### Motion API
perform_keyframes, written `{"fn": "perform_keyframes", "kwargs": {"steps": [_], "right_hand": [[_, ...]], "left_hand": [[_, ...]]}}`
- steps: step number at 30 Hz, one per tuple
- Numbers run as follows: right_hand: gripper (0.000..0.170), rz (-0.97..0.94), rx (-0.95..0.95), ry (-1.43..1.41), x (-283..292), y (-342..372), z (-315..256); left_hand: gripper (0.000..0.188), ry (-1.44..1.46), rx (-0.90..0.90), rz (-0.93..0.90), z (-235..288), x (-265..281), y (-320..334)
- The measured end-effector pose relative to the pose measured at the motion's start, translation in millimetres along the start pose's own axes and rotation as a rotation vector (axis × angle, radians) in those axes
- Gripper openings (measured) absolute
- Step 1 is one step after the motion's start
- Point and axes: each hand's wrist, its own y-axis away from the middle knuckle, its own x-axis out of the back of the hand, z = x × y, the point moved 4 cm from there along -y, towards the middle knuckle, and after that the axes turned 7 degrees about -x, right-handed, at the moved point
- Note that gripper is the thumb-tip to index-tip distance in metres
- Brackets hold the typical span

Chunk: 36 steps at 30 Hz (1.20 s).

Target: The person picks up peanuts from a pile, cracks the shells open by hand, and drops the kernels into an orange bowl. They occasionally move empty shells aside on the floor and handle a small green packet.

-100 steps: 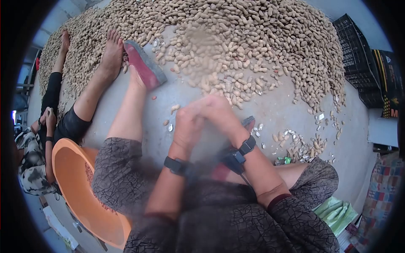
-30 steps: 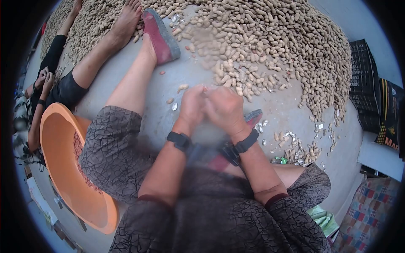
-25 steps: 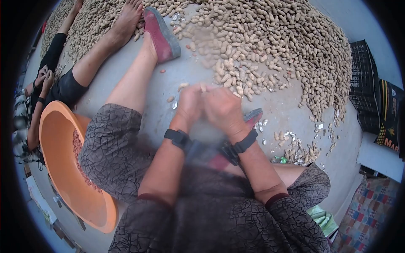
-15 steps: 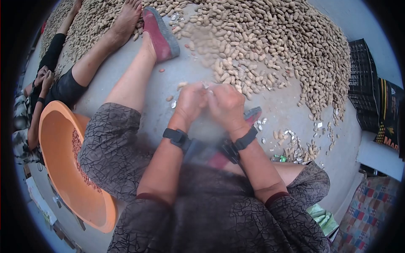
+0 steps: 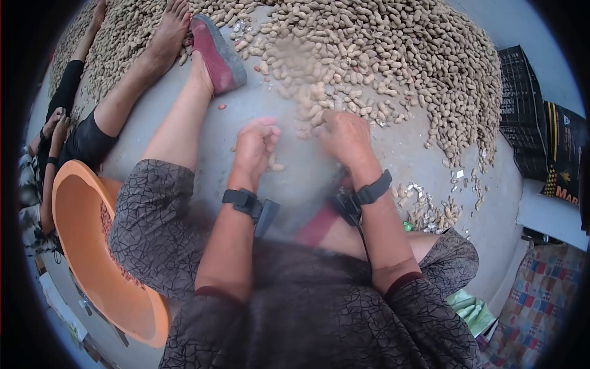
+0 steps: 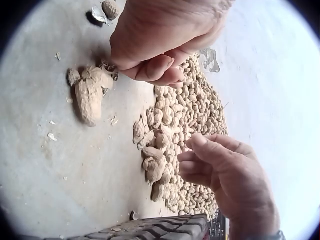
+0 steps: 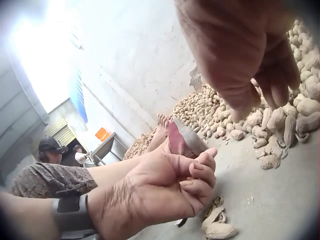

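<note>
My left hand (image 5: 253, 146) hovers over the floor with its fingers curled toward the palm; nothing shows between them. Broken peanut shells (image 6: 90, 100) lie on the floor below it in the left wrist view. Apart from it, my right hand (image 5: 349, 140) reaches to the near edge of a big heap of unshelled peanuts (image 5: 393, 55). Its fingers are loosely bent, with a gap at the thumb and nothing held, as the left wrist view shows. Some loose peanuts (image 7: 275, 122) lie just beneath that hand.
An orange tub (image 5: 77, 215) with reddish peanut kernels (image 5: 106, 222) stands beside my left leg. Another person's bare foot (image 5: 163, 43) and a red shoe (image 5: 212, 58) border the heap. Shell scraps (image 5: 430, 212) lie at right, near a black crate (image 5: 519, 101).
My hands were together working on a peanut; now they have parted. The right has moved away toward the heap, and a shell piece shows on the floor between them. The view shifted slightly.
</note>
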Motion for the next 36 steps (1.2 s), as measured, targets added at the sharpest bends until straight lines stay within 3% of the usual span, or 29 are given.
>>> {"fn": "perform_keyframes", "kwargs": {"steps": [4,11,20,22,26,29,31,35,36], "right_hand": [[0.022,-0.061,-0.106,0.120,-8.8,-7.7,24.1],[0.026,-0.042,-0.143,0.089,-10.1,-7.2,29.8],[0.024,-0.040,-0.167,0.060,-18.8,-8.0,39.1],[0.015,0.066,-0.115,0.033,-15.9,-6.4,37.8],[0.013,0.050,-0.161,-0.030,-12.8,-6.4,40.8],[0.012,-0.014,-0.205,-0.276,-6.8,-2.2,41.1],[0.014,-0.108,-0.208,-0.797,-6.9,1.3,40.3],[0.017,-0.214,-0.147,-0.995,6.4,8.1,24.2],[0.016,-0.255,-0.154,-1.073,9.7,9.9,19.8]], "left_hand": [[0.025,-0.104,0.036,-0.037,-8.3,-9.0,0.1],[0.023,-0.148,0.038,-0.069,-12.2,-20.0,7.0],[0.028,-0.061,0.069,-0.193,-15.9,-28.4,14.2],[0.026,-0.028,0.077,-0.191,-16.1,-29.3,16.3],[0.026,0.081,0.143,-0.228,-18.1,-26.6,17.5],[0.026,0.306,0.228,-0.228,-20.7,-24.3,18.0],[0.027,0.511,0.324,-0.127,-14.4,-30.3,23.2],[0.025,0.333,0.244,-0.028,-0.5,-35.9,27.9],[0.023,0.190,0.162,-0.111,2.1,-33.8,26.0]]}}
